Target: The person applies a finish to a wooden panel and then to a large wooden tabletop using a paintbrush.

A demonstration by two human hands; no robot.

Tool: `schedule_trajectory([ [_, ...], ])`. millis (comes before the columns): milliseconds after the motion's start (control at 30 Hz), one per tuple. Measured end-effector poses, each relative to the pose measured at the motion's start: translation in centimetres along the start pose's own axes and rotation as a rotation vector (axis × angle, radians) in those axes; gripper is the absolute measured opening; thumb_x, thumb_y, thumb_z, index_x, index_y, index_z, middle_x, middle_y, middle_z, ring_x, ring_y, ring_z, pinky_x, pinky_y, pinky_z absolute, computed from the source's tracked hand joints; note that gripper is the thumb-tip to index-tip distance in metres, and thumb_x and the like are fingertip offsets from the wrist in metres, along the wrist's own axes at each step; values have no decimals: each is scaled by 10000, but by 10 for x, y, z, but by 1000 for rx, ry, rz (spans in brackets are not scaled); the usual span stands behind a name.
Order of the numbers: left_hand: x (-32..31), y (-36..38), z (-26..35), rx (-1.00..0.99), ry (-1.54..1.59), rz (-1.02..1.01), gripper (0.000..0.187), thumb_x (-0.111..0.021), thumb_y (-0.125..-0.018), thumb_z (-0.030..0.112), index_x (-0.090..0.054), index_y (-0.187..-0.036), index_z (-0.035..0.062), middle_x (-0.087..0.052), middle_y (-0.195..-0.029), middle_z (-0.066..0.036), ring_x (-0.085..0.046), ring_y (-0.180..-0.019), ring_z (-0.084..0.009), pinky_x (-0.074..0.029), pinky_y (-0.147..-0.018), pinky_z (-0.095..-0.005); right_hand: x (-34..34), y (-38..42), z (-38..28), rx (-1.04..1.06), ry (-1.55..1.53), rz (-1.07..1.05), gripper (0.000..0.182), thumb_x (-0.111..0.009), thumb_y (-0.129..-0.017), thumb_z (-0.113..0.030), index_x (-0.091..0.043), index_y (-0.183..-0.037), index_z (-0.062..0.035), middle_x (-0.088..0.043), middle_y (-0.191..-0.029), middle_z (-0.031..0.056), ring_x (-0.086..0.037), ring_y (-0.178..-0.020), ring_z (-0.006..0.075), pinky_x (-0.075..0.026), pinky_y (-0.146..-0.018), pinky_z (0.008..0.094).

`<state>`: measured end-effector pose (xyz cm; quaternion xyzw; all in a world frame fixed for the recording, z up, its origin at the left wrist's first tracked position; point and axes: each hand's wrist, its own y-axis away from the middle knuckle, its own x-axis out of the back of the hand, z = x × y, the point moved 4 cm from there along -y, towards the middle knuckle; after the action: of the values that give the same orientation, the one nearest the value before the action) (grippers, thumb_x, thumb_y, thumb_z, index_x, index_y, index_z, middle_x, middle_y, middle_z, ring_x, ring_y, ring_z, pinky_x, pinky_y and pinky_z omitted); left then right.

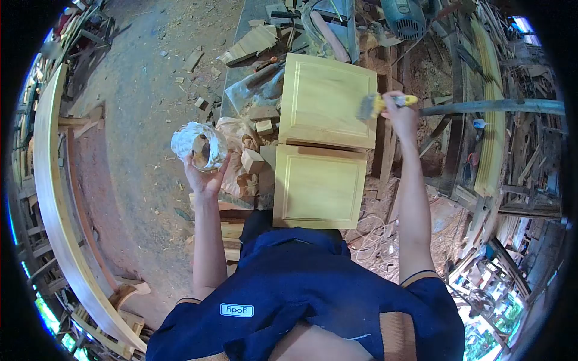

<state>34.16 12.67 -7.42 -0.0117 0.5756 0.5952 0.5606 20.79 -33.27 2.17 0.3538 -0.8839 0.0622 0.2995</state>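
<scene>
In my right hand is a paintbrush with a yellow handle, its bristles over the right edge of the upper wooden panel. This panel is pale yellow with a grooved border. Nearer my body lies a second, similar panel. Out to the left, my left hand grips a container wrapped in whitish, crinkled material, its round opening showing a brownish inside. The fingers wrap around its lower side.
Wood blocks and crumpled brown paper lie left of the panels. A teal power tool stands at the back right. A long board runs along the left, and a grey pipe extends at right. Wood scraps litter the floor.
</scene>
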Motion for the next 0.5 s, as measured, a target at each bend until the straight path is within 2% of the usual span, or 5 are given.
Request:
schedule_trajectory([
  [33,0,-2,-2,1,8,1,488,-469,-878,400,-448,-1303,161,-476,-1322,-51,-431,-1238,-289,-350,-1011,-587,13,-1,-2,19,169,49,150,-613,-855,-236,-643,-890,-94,-652,-757,44,-657,-664,128,-542,-554,290],
  [100,-1,-5,-3,10,50,34,488,-450,-887,403,-439,-1308,155,-470,-1327,-59,-423,-1243,-295,-350,-1014,-584,21,-1,-17,397,762,233,136,-605,-828,-237,-625,-863,-107,-636,-760,85,-657,-686,220,-527,-584,363],
  [200,-3,-5,-4,3,44,47,496,-435,-893,405,-426,-1317,149,-457,-1340,-69,-412,-1252,-300,-346,-1018,-582,-10,-11,-25,476,670,204,119,-590,-814,-234,-609,-842,-120,-615,-787,118,-634,-735,301,-510,-636,417],
  [400,-7,1,-3,-17,77,-15,546,-446,-875,395,-396,-1353,136,-427,-1370,-134,-396,-1274,-330,-315,-1049,-569,-130,0,-97,619,561,-43,200,-626,-785,-284,-639,-935,-151,-607,-847,123,-638,-717,316,-515,-628,442],
  [500,-1,1,0,32,63,35,497,-449,-876,408,-454,-1306,161,-488,-1321,-69,-446,-1232,-297,-351,-1010,-572,-167,3,-129,670,361,-63,189,-629,-783,-281,-642,-888,-124,-617,-816,115,-635,-699,313,-517,-623,429],
])
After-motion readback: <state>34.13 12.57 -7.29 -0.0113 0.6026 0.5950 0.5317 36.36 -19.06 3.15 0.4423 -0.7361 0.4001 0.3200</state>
